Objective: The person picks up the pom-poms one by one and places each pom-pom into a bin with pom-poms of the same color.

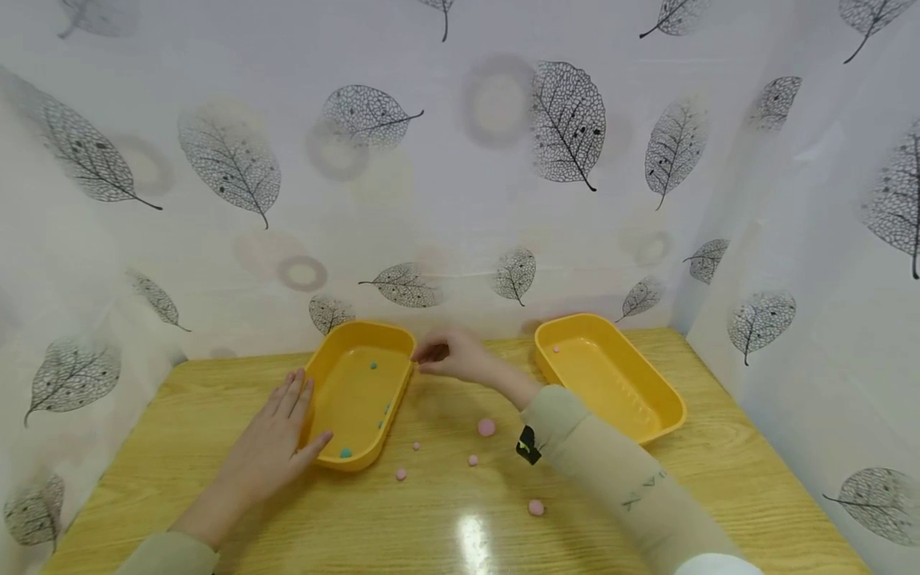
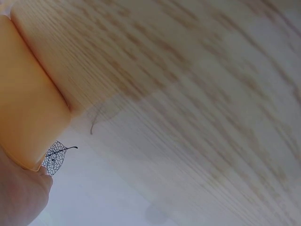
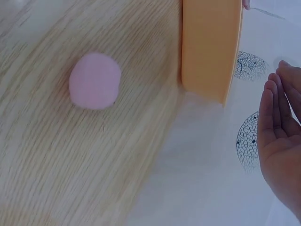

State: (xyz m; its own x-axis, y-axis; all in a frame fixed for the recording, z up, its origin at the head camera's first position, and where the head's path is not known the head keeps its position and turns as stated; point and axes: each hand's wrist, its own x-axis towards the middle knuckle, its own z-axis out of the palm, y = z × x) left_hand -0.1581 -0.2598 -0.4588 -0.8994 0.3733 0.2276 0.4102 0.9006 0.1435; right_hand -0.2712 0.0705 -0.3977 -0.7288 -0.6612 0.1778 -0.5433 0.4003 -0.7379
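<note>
My left hand (image 1: 275,435) lies along the left side of a yellow tray (image 1: 357,335), fingers straight against its outer wall and thumb at the near corner. In the left wrist view, part of that hand (image 2: 21,193) shows at the tray's rim (image 2: 28,89). Several small teal balls (image 1: 346,453) lie inside. My right hand (image 1: 460,357) is at the tray's right rim, fingers bent and together; I cannot tell whether something small sits between the fingertips. A larger pink ball (image 1: 486,427) rests on the table, also large in the right wrist view (image 3: 95,81).
A second yellow tray (image 1: 611,351) stands at the right behind my right forearm, a small pink ball (image 1: 557,349) inside. Smaller pink balls (image 1: 401,474) are scattered over the wooden table (image 1: 431,527). A leaf-patterned curtain (image 1: 460,200) closes off the back and sides.
</note>
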